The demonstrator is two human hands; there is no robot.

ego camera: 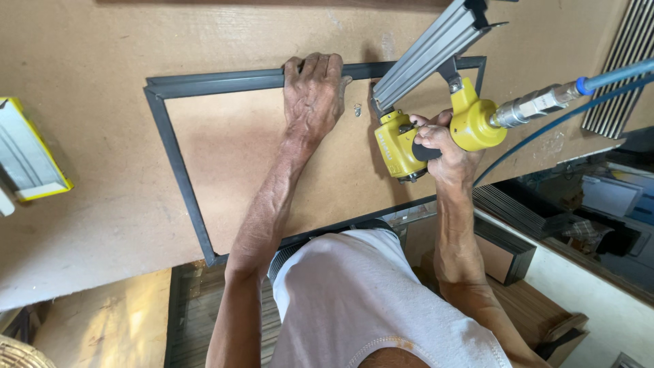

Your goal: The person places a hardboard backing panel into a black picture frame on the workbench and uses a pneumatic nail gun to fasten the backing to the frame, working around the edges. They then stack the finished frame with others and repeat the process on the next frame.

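The right hand (443,153) is wrapped tight around the handle of a yellow pneumatic stapler (409,140), fingers curled over the black grip, with the tool's nose pressed down on the brown backing board (272,157) close under the far rail of a dark grey picture frame (178,167). From the stapler body a long grey metal magazine (436,48) slants away toward one o'clock, and at three o'clock from the hand a steel coupling (538,103) joins the tool to a blue air hose (616,73) that runs off the right edge. At nine o'clock from the stapler the left hand (313,95) lies flat, palm down and holding nothing, its fingertips hooked over the frame's far rail and its heel bearing on the backing board. Between the two hands a small metal hanger (357,109) sits on the board. The frame rests on a tan worktable (88,102), its near rail at the table edge by the person's white shirt (368,300). At nine o'clock, well apart, a yellow-edged box (30,160) lies at the table's left edge, and at two o'clock a stack of ribbed mouldings (623,68) leans
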